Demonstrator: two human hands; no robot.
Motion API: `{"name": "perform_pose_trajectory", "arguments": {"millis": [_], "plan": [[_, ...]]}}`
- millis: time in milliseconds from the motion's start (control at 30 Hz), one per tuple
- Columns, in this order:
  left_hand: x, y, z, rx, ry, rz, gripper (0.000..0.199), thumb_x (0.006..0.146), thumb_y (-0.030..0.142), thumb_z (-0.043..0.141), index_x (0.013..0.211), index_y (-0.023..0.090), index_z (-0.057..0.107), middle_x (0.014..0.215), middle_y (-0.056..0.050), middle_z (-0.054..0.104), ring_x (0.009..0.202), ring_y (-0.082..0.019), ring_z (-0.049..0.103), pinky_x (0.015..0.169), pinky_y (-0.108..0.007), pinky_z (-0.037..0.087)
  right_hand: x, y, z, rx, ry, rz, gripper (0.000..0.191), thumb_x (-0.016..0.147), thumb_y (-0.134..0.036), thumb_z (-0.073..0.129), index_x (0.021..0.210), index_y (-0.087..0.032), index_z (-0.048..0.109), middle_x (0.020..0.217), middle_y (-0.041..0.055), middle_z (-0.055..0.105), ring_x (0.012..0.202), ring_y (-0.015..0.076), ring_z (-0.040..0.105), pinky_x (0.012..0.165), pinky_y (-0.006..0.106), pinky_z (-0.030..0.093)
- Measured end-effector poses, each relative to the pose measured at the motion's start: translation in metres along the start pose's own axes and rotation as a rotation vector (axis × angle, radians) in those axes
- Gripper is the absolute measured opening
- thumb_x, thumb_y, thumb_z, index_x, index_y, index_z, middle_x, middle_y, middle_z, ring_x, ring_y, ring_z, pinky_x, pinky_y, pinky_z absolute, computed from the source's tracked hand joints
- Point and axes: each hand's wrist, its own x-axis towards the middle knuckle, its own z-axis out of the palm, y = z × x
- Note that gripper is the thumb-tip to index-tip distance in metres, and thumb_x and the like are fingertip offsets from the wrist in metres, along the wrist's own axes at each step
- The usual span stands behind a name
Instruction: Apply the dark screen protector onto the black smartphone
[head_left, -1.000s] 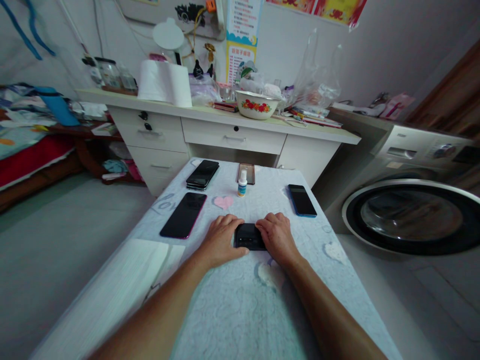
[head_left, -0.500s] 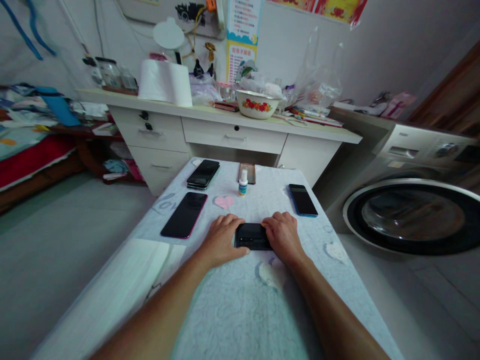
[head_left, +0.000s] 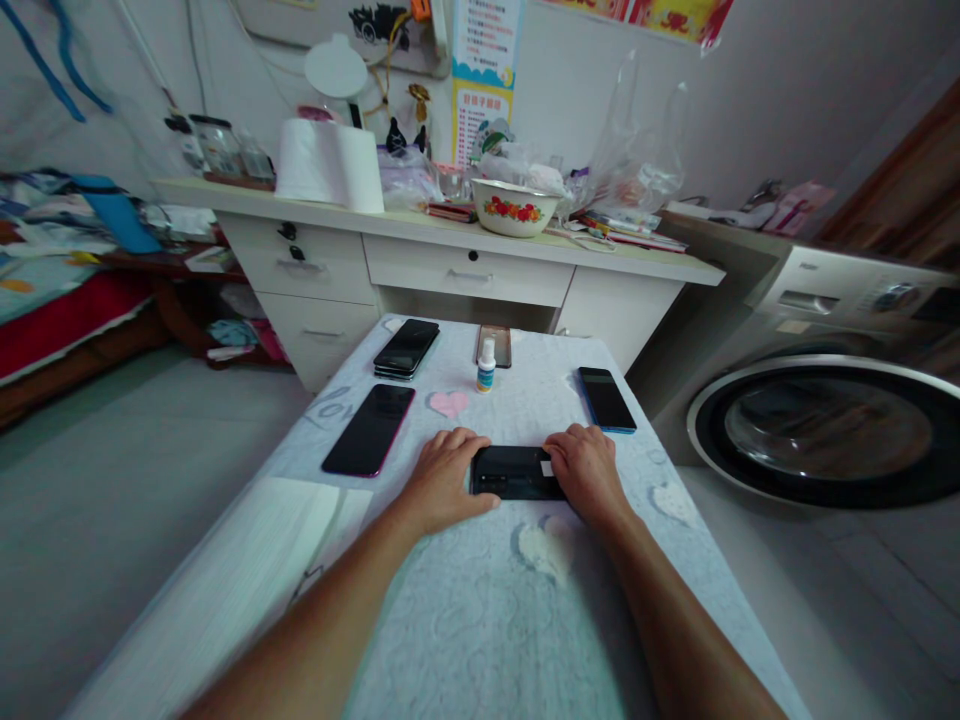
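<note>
Two bare hands meet at a dark phone (head_left: 516,473) lying flat, its long side running left to right, on a pale blue-grey cloth (head_left: 465,620) that covers a narrow table. The left hand (head_left: 444,480) holds the phone's left end, its thumb at the near edge and its fingers at the far edge. The right hand (head_left: 589,475) is curled over the right end, fingertips touching the far edge beside a small pale label (head_left: 547,468); its thumb is hidden, so whether it grips or only rests there cannot be told. Small camera-like marks show near the left hand. Beyond the left hand, to the left, lies a larger phone (head_left: 369,430) with a pink edge, near a pink heart (head_left: 448,404) on the cloth. A phone with a blue edge (head_left: 606,400) lies beyond the right hand. A small white spray bottle (head_left: 486,366) with a blue label stands upright farther back, just in front of a brownish, case-like frame (head_left: 504,345). A stack of phones (head_left: 406,347) sits toward the far left corner. Behind the table, a white desk (head_left: 469,278) bears a flowered bowl (head_left: 514,212).
</note>
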Motion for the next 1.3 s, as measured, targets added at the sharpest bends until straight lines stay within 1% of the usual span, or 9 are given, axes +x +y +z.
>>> {"name": "perform_pose_trajectory", "arguments": {"millis": [133, 367, 533, 800, 933, 1100, 1300], "plan": [[0.0, 0.0, 0.0, 0.004, 0.013, 0.014, 0.062, 0.063, 0.04, 0.072, 0.12, 0.024, 0.052, 0.121, -0.005, 0.053, 0.11, -0.027, 0.046, 0.097, -0.041, 0.038, 0.0, 0.004, -0.001, -0.014, -0.005, 0.018, 0.021, 0.091, -0.027, 0.05, 0.091, -0.027, 0.071, 0.088, 0.0031, 0.063, 0.088, 0.019, 0.047, 0.076, 0.031, 0.025], [0.0, -0.001, 0.002, -0.005, 0.001, -0.011, 0.061, 0.063, 0.041, 0.072, 0.119, 0.027, 0.052, 0.122, -0.004, 0.053, 0.112, -0.027, 0.046, 0.099, -0.041, 0.036, 0.0, 0.006, -0.003, -0.043, -0.025, 0.03, 0.024, 0.092, -0.028, 0.048, 0.091, -0.027, 0.071, 0.089, 0.0044, 0.063, 0.087, 0.019, 0.047, 0.074, 0.031, 0.025], [0.0, -0.002, 0.001, -0.007, -0.002, -0.005, 0.061, 0.063, 0.041, 0.072, 0.119, 0.027, 0.052, 0.122, -0.004, 0.052, 0.112, -0.027, 0.046, 0.098, -0.04, 0.036, 0.0, 0.005, -0.002, -0.006, -0.02, 0.027, 0.022, 0.091, -0.026, 0.049, 0.09, -0.026, 0.071, 0.09, 0.004, 0.063, 0.088, 0.0193, 0.047, 0.076, 0.031, 0.025], [0.001, -0.003, 0.002, 0.006, 0.004, 0.01, 0.062, 0.063, 0.042, 0.071, 0.12, 0.026, 0.051, 0.121, -0.004, 0.052, 0.111, -0.027, 0.046, 0.098, -0.04, 0.036, 0.0, 0.001, -0.002, 0.05, -0.036, -0.017, 0.025, 0.093, -0.026, 0.046, 0.092, -0.024, 0.071, 0.091, 0.0048, 0.063, 0.088, 0.0189, 0.047, 0.08, 0.031, 0.027], [0.001, -0.002, 0.002, 0.007, 0.007, 0.003, 0.061, 0.064, 0.042, 0.071, 0.119, 0.027, 0.051, 0.121, -0.004, 0.052, 0.111, -0.027, 0.046, 0.098, -0.041, 0.036, 0.0, -0.002, 0.0, 0.059, -0.037, -0.051, 0.024, 0.093, -0.027, 0.047, 0.093, -0.024, 0.071, 0.091, 0.0046, 0.063, 0.088, 0.0185, 0.047, 0.08, 0.03, 0.027], [0.001, -0.001, 0.001, 0.01, 0.01, 0.017, 0.062, 0.064, 0.041, 0.071, 0.12, 0.024, 0.051, 0.121, -0.005, 0.053, 0.11, -0.027, 0.046, 0.098, -0.041, 0.037, -0.001, -0.004, 0.001, 0.084, -0.041, -0.109, 0.022, 0.092, -0.025, 0.049, 0.093, -0.025, 0.071, 0.09, 0.0036, 0.063, 0.087, 0.0182, 0.046, 0.08, 0.03, 0.028], [0.001, 0.0, 0.0, 0.014, -0.001, 0.005, 0.06, 0.064, 0.041, 0.07, 0.119, 0.025, 0.052, 0.121, -0.005, 0.053, 0.11, -0.027, 0.046, 0.098, -0.041, 0.037, -0.001, -0.002, 0.004, 0.112, -0.011, -0.127, 0.02, 0.091, -0.024, 0.05, 0.093, -0.025, 0.07, 0.089, 0.0034, 0.063, 0.087, 0.0185, 0.047, 0.081, 0.03, 0.028]]}}
